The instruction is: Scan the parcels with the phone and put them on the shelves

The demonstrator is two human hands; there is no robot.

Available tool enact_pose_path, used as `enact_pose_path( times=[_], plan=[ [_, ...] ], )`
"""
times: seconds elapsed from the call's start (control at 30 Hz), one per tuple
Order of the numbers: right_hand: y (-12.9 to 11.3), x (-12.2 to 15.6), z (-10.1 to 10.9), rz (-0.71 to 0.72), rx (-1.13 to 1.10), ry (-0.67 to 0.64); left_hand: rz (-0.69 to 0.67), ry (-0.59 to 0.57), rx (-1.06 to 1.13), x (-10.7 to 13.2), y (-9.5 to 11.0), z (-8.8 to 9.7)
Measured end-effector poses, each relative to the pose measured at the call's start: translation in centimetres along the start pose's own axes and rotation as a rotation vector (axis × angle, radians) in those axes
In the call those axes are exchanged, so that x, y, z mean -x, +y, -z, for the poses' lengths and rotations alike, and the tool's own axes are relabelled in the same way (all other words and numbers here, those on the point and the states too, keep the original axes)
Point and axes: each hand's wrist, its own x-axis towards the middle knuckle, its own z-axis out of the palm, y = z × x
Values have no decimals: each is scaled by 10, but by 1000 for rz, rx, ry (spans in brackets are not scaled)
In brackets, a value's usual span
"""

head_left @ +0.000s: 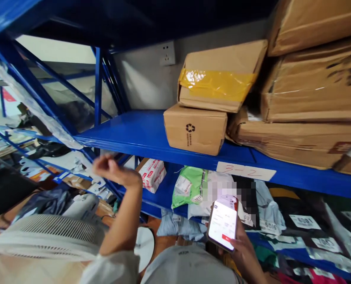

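My right hand (243, 246) is closed round a smartphone (222, 225), its lit screen facing up towards me with a red button near the bottom. Beyond the phone, on the lower shelf, lie a white parcel bag (219, 179) and a green parcel bag (187, 183) with labels; a blurred patch hides part of this spot. My left hand (114, 170) is raised by the left end of the blue shelf (128, 128), in front of the frame. Motion smears its fingers, which look bent; no object shows in it. Right of it sits a white-and-red wrapped box (153, 174).
Cardboard boxes (196, 132) are stacked on the upper shelf, one with yellow tape (219, 85). A "3-2" label (246, 170) marks the shelf edge. Several numbered parcels (304, 222) fill the lower right. A white fan (51, 236) stands at lower left, close to my left arm.
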Motion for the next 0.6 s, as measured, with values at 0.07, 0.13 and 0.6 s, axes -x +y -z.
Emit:
enact_pose_path(
  times=[0.07,0.13,0.6],
  plan=[
    [3,-5,-3,-13,-10,3,122,-187,-178,45,-82,10],
    [5,-11,-7,-29,-7,-10,163,-436,-307,79,-146,11],
    [57,-42,-50,-248,-80,10,-258,-861,-411,175,-244,17]
  ],
)
